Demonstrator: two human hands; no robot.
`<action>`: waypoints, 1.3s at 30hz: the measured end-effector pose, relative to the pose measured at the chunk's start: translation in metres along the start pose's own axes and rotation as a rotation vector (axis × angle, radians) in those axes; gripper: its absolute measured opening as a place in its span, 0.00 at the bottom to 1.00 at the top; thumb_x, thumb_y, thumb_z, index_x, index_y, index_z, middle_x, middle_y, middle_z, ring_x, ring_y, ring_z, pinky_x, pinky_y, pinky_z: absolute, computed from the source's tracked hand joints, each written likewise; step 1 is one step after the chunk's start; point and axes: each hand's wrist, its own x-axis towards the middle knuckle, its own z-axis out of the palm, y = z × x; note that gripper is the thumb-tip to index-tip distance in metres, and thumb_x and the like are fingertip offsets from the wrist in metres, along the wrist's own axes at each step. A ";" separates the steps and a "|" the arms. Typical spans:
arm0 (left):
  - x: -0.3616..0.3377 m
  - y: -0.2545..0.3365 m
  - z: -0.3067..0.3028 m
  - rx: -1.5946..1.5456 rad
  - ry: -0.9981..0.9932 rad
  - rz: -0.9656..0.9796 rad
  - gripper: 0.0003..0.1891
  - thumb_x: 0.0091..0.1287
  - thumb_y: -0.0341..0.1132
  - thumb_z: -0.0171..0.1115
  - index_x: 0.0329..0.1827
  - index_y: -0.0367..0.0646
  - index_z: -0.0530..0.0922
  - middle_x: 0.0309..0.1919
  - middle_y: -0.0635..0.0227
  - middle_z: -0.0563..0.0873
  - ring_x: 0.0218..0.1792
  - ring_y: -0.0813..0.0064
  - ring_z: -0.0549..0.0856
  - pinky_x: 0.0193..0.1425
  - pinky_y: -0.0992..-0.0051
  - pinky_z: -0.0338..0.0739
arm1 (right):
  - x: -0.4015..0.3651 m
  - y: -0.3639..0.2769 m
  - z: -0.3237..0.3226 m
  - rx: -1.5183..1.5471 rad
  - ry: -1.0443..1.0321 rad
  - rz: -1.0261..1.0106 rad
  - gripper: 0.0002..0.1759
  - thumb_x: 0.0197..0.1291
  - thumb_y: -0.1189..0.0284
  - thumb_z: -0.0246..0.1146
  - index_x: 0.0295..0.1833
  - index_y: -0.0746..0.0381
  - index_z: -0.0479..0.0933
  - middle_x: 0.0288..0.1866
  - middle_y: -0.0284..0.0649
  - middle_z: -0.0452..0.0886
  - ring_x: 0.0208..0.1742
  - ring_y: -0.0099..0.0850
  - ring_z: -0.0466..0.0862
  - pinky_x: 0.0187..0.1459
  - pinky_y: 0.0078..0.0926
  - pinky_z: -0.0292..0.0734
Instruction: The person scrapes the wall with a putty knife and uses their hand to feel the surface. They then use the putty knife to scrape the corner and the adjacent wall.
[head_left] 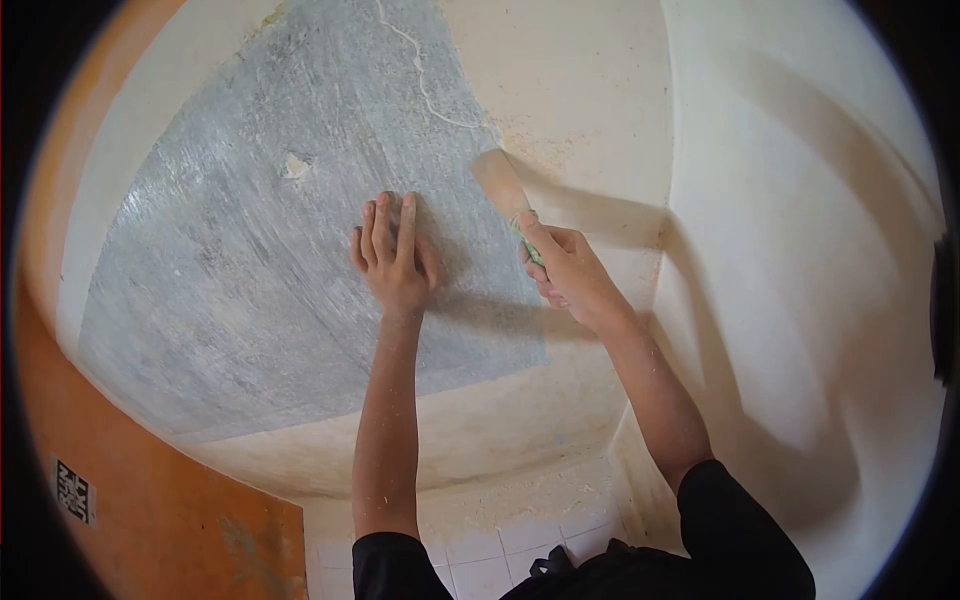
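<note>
The right hand (570, 270) grips the scraper (502, 185) by its handle, blade at the grey patch's (300, 240) edge, contact unclear; the left hand (398, 258), open and empty, lies against the patch, apparently for bracing.

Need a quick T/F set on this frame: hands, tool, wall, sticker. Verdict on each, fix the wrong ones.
1. The right hand grips a scraper. True.
2. The left hand holds a second tool. False: it holds nothing; its fingers are on the grey area of the wall.
3. A pale, wavy line runs down the upper part of the grey area. True.
4. The black-and-white sticker is on the grey area. False: it is on the orange surface at lower left.
5. The scraper's blade points down, toward the floor tiles. False: it points up and away from the right hand.
6. The scraper's handle shows green. True.
</note>
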 end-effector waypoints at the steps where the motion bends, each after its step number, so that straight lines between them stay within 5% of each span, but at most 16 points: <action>1: 0.000 -0.001 0.000 -0.008 -0.006 0.014 0.25 0.66 0.34 0.53 0.68 0.50 0.78 0.72 0.62 0.72 0.76 0.65 0.65 0.80 0.60 0.47 | 0.000 0.000 0.002 0.000 0.022 0.015 0.31 0.71 0.40 0.52 0.27 0.56 0.68 0.17 0.21 0.61 0.13 0.11 0.55 0.14 0.15 0.48; 26: -0.001 0.000 -0.003 -0.016 -0.034 0.018 0.25 0.65 0.34 0.53 0.67 0.49 0.79 0.72 0.61 0.72 0.76 0.65 0.65 0.81 0.61 0.45 | 0.010 0.005 0.017 0.124 0.012 -0.101 0.31 0.72 0.41 0.52 0.28 0.56 0.68 0.17 0.21 0.61 0.13 0.11 0.56 0.14 0.15 0.47; 28: -0.003 -0.001 -0.002 -0.013 -0.030 0.032 0.25 0.66 0.34 0.52 0.68 0.48 0.78 0.72 0.61 0.72 0.77 0.65 0.64 0.81 0.60 0.46 | 0.004 0.015 0.009 0.034 0.108 -0.082 0.31 0.73 0.44 0.52 0.25 0.57 0.68 0.16 0.24 0.62 0.14 0.14 0.62 0.14 0.17 0.53; 39: -0.002 -0.001 0.000 -0.017 0.005 0.019 0.25 0.65 0.34 0.53 0.66 0.49 0.79 0.72 0.63 0.73 0.76 0.66 0.65 0.81 0.61 0.45 | 0.018 -0.006 0.001 -0.137 0.196 -0.174 0.30 0.71 0.42 0.54 0.28 0.57 0.69 0.17 0.24 0.63 0.15 0.13 0.58 0.15 0.16 0.50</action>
